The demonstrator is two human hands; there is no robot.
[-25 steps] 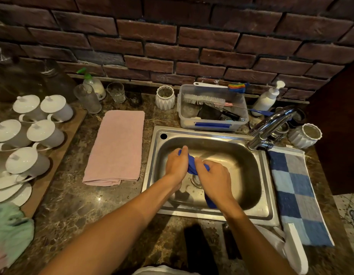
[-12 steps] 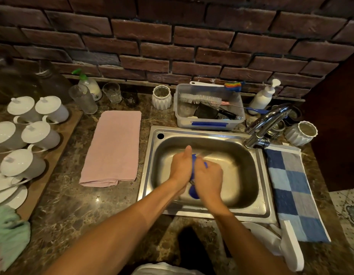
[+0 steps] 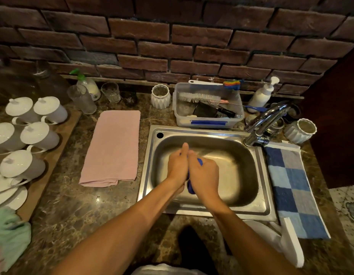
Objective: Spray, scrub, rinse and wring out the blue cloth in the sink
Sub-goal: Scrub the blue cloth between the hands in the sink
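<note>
Both my hands are pressed together over the steel sink point(image 3: 259, 197), with the blue cloth point(image 3: 190, 187) bunched between them. Only small bits of the cloth show: a lobe below my wrists and a sliver near my right knuckles. My left hand point(image 3: 178, 165) grips it from the left, thumb pointing away from me. My right hand point(image 3: 204, 175) is curled round it from the right. The chrome tap point(image 3: 265, 122) stands at the sink's back right corner; I see no water running. A spray bottle point(image 3: 87, 86) with a green trigger stands at the back left by the wall.
A folded pink towel point(image 3: 114, 147) lies left of the sink, a blue checked cloth point(image 3: 291, 187) right of it. A clear tub point(image 3: 208, 120) of brushes sits behind the sink, a white pump bottle point(image 3: 261, 96) beside it. White lidded cups point(image 3: 29, 137) fill a board at left.
My hands have closed together around the blue cloth, so less of it shows than a second ago. They have moved slightly toward the sink's middle.
</note>
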